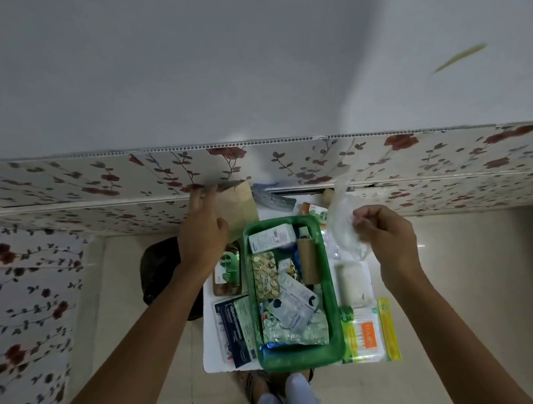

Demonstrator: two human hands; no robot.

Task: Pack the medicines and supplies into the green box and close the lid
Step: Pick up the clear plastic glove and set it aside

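Note:
The green box (334, 295) sits open on a small white table (212, 347), holding several blister strips, sachets and a white carton. My left hand (203, 234) reaches past the box's far left corner and touches a brown paper bag (238, 207). My right hand (384, 234) pinches a clear plastic bag (342, 218) held above the table, right of the box. A Dettol bottle (227, 269) lies left of the box, with a dark flat packet (234, 327) below it. A white gauze roll (353, 282) and a cotton-bud pack (364, 333) lie to the right.
A floral-patterned wall panel (68, 184) runs behind the table. More packets (313, 211) lie behind the box. A dark bag (161, 272) rests on the tiled floor left of the table. My feet (281, 393) stand at the table's near edge.

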